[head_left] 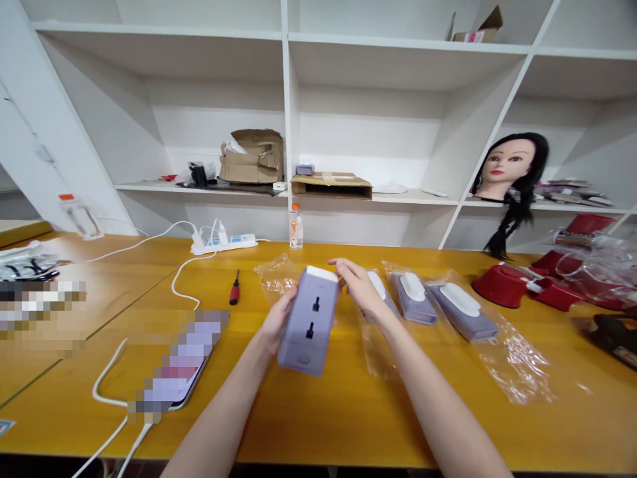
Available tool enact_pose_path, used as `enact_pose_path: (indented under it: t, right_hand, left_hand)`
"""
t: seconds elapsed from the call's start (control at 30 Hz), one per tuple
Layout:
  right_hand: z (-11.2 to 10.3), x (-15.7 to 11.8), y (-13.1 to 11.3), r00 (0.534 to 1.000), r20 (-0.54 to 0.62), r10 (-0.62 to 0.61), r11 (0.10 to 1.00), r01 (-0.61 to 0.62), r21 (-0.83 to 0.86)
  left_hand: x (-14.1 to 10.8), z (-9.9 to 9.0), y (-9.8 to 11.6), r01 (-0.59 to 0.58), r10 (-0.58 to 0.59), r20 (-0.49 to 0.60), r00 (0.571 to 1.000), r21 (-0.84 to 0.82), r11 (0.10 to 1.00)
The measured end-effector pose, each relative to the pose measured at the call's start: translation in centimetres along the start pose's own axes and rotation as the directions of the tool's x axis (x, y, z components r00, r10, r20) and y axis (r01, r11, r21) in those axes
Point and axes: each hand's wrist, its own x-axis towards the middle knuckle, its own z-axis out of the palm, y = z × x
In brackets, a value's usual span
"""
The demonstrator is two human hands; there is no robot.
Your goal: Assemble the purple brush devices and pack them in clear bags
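My left hand (279, 320) grips the left side of a purple-grey plastic case (309, 342), which is held tilted above the table. Its long face, with two black keyhole-shaped slots, is turned towards me; a white part shows at its top end. My right hand (359, 285) is at the upper right edge of the case, fingers apart and the index finger bent near the white end. Whether the fingertips touch it I cannot tell. Right of it, similar purple-grey cases with white oval tops (414, 307) lie on clear plastic bags.
On the wooden table (279, 425) lie a red screwdriver (234, 292), a phone (186, 362) with white cables, and a power strip (223, 243). A clear bottle (296, 229) stands at the back. Red parts (500, 285) lie at right, below a mannequin head (507, 166) on the white shelf.
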Motion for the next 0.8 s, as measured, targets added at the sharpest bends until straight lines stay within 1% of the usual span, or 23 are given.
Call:
enact_pose_path:
  t: [0.03, 0.07, 0.1, 0.17, 0.23, 0.33, 0.4, 0.53, 0.63, 0.7, 0.8]
  right_hand:
    - [-0.5, -0.2, -0.1, 0.998, 0.035, -0.046, 0.995, 0.042, 0.094]
    - [-0.8, -0.5, -0.2, 0.992, 0.078, -0.094, 0.985, 0.081, 0.151]
    - [-1.0, -0.8, -0.3, 0.983, 0.128, -0.134, 0.980, 0.113, 0.163]
    - [-1.1, -1.3, -0.5, 0.963, 0.203, -0.176, 0.980, 0.151, 0.133]
    - [-1.1, -1.8, -0.6, 0.957, 0.225, -0.182, 0.983, 0.171, 0.067]
    - [-1.2, -2.3, -0.7, 0.951, 0.249, -0.181, 0.980, 0.195, -0.032]
    - [-1.4, -2.5, -0.6, 0.944, 0.273, -0.186, 0.978, 0.204, -0.039]
    - [-1.9, -2.4, -0.8, 0.931, 0.308, -0.195, 0.981, 0.178, 0.080]
    - [-2.4, -2.2, -1.3, 0.919, 0.341, -0.197, 0.977, 0.156, 0.143]
    - [-2.6, -2.1, -1.9, 0.918, 0.342, -0.201, 0.977, 0.162, 0.138]
    - [-2.5, -2.0, -2.7, 0.917, 0.337, -0.211, 0.977, 0.197, 0.074]
  left_hand:
    - [0.0, 0.2, -0.4, 0.063, -0.063, 0.024, 0.998, 0.013, 0.998]
    - [0.0, 0.4, -0.8, 0.113, -0.114, 0.043, 0.993, 0.025, 0.993]
    - [0.0, 0.4, -1.1, 0.152, -0.154, 0.057, 0.986, 0.038, 0.988]
    - [0.0, 0.3, -1.7, 0.195, -0.200, 0.058, 0.978, 0.078, 0.978]
    - [-0.1, -0.2, -2.0, 0.182, -0.187, 0.016, 0.982, 0.152, 0.972]
    - [-0.2, -0.7, -2.2, 0.143, -0.122, -0.086, 0.989, 0.305, 0.942]
    - [-0.2, -0.7, -2.3, 0.131, -0.096, -0.116, 0.989, 0.343, 0.930]
    - [-0.3, 0.0, -2.2, 0.073, -0.062, -0.051, 0.997, 0.268, 0.961]
    - [-0.6, 0.5, -1.9, 0.057, -0.045, -0.056, 0.997, 0.240, 0.969]
    - [-0.9, 0.5, -1.6, 0.055, -0.038, -0.074, 0.996, 0.243, 0.968]
    - [-1.2, 0.5, -1.2, 0.069, -0.057, -0.056, 0.997, 0.260, 0.963]
